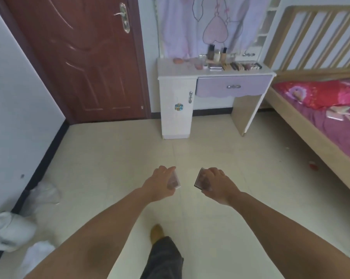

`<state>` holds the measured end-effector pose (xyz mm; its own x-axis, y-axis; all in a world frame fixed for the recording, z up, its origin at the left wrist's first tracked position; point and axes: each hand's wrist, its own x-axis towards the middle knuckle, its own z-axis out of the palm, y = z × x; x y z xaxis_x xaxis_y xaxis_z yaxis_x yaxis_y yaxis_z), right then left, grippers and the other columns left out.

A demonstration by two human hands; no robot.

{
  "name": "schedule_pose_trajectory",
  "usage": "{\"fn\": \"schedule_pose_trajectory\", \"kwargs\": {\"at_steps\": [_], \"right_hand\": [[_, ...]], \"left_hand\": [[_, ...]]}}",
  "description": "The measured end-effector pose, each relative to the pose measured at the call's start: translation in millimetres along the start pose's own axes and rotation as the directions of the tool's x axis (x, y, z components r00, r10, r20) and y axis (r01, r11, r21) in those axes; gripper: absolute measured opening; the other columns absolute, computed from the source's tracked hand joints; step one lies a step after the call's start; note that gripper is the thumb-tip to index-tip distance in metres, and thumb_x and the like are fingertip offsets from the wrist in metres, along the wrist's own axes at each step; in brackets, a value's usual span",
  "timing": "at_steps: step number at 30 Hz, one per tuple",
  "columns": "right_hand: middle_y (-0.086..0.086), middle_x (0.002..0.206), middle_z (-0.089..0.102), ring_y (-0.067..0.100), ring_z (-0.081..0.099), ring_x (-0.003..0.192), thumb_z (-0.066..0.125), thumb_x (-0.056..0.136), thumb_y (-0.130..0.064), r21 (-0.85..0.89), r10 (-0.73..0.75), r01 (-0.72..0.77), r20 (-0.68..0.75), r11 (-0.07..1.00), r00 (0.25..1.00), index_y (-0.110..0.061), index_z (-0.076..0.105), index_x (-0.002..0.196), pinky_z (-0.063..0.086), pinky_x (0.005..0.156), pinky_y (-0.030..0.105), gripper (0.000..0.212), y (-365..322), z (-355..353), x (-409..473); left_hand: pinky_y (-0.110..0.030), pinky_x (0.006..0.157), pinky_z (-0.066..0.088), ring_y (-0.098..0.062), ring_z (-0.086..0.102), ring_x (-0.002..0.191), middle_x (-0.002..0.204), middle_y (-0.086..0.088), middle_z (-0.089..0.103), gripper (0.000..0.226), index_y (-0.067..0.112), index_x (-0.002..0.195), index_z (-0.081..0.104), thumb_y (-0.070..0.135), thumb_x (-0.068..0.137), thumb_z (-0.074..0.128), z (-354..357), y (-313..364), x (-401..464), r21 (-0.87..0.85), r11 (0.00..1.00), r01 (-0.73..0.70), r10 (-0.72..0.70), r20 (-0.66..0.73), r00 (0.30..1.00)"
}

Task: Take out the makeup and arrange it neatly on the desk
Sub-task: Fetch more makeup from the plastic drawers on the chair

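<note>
A: In the head view, what do the hands hold?

B: Both arms reach forward over the floor (109,141), at 6 o'clock of the picture. The left hand (162,183) has its fingers curled around a small flat case (174,181); the case shows under the palm, on the inner side. The right hand (215,183) grips a second flat case, the dark palette (200,181), with the fingers bent over its top edge. The two cases are near each other but apart.

A: What is inside the cases?

B: The picture is blurred there. They look like reddish makeup pans, perhaps blush or eyeshadow, but I cannot tell exactly.

A: And where is the desk?

B: The desk (170,67) stands against the far wall at 12 o'clock, well apart from the hands. It is white with a purple drawer (233,86), which is closed. On its top there is makeup already: two dark bottles (211,52) stand at the back, a row of palettes (242,66) lies toward 1 o'clock, and a pink sponge (177,60) lies at the left part.

A: What is around it?

B: A brown door (79,57) is at 10 o'clock. A bed (321,109) with pink bedding is at 3 o'clock. White bags (43,193) lie by the wall at 8 o'clock. One leg (164,256) and a shoe (157,232) show at 6 o'clock, between the arms.
</note>
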<state>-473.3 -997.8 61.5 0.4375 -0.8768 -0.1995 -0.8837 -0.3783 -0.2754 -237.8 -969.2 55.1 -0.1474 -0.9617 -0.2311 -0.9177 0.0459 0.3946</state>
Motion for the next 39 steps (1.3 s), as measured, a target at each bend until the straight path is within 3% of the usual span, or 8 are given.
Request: {"fn": "schedule_pose_trajectory", "kwargs": {"at_steps": [11, 17, 24, 30, 39], "right_hand": [[0.005, 0.141, 0.036, 0.026, 0.038, 0.124, 0.061, 0.084, -0.037, 0.062, 0.069, -0.067, -0.037, 0.996, 0.997, -0.021, 0.032, 0.140, 0.040, 0.097, 0.033, 0.065, 40, -81, 274], [0.005, 0.141, 0.036, 0.026, 0.038, 0.124, 0.062, 0.082, -0.035, 0.056, 0.077, -0.075, -0.035, 0.996, 0.996, -0.020, 0.036, 0.136, 0.040, 0.096, 0.033, 0.062, 108, -121, 413], [0.006, 0.142, 0.035, 0.026, 0.036, 0.127, 0.061, 0.084, -0.035, -0.004, 0.012, -0.012, 0.001, 1.000, 1.000, -0.020, 0.033, 0.140, 0.038, 0.100, 0.034, 0.065, 193, -189, 585], [0.007, 0.141, 0.038, 0.028, 0.037, 0.128, 0.063, 0.082, -0.035, -0.019, -0.028, 0.029, 0.045, 0.999, 0.999, -0.020, 0.036, 0.138, 0.039, 0.102, 0.037, 0.064, 235, -233, 715], [0.009, 0.141, 0.036, 0.029, 0.037, 0.127, 0.061, 0.083, -0.033, -0.088, -0.077, 0.085, 0.085, 0.992, 0.993, -0.017, 0.034, 0.138, 0.038, 0.101, 0.035, 0.063, 264, -251, 893]], "left_hand": [[-0.041, 0.099, 0.042, -0.031, 0.038, 0.124, 0.130, -0.013, 0.037, 0.071, 0.021, 0.144, 0.025, 0.029, 0.083, 0.060, -130, -71, 267, 0.022, 1.000, -0.002, 0.001, 0.066, 0.998], [-0.040, 0.102, 0.040, -0.029, 0.035, 0.126, 0.133, -0.011, 0.037, 0.073, 0.020, 0.145, 0.023, 0.029, 0.083, 0.060, -159, -75, 423, 0.009, 0.999, -0.034, 0.034, 0.074, 0.997], [-0.036, 0.096, 0.043, -0.030, 0.045, 0.120, 0.132, -0.010, 0.038, 0.057, 0.012, 0.138, 0.034, 0.026, 0.087, 0.056, -206, -69, 594, -0.032, 0.998, 0.046, -0.046, 0.002, 0.999], [-0.034, 0.096, 0.042, -0.027, 0.039, 0.122, 0.131, -0.009, 0.037, 0.065, 0.017, 0.140, 0.029, 0.029, 0.085, 0.060, -240, -87, 707, -0.107, 0.987, 0.115, -0.116, 0.002, 0.993], [-0.038, 0.100, 0.041, -0.027, 0.032, 0.128, 0.139, -0.008, 0.030, 0.076, 0.019, 0.147, 0.018, 0.029, 0.085, 0.060, -287, -139, 892, -0.055, 0.997, 0.058, -0.054, 0.087, 0.995]]}}
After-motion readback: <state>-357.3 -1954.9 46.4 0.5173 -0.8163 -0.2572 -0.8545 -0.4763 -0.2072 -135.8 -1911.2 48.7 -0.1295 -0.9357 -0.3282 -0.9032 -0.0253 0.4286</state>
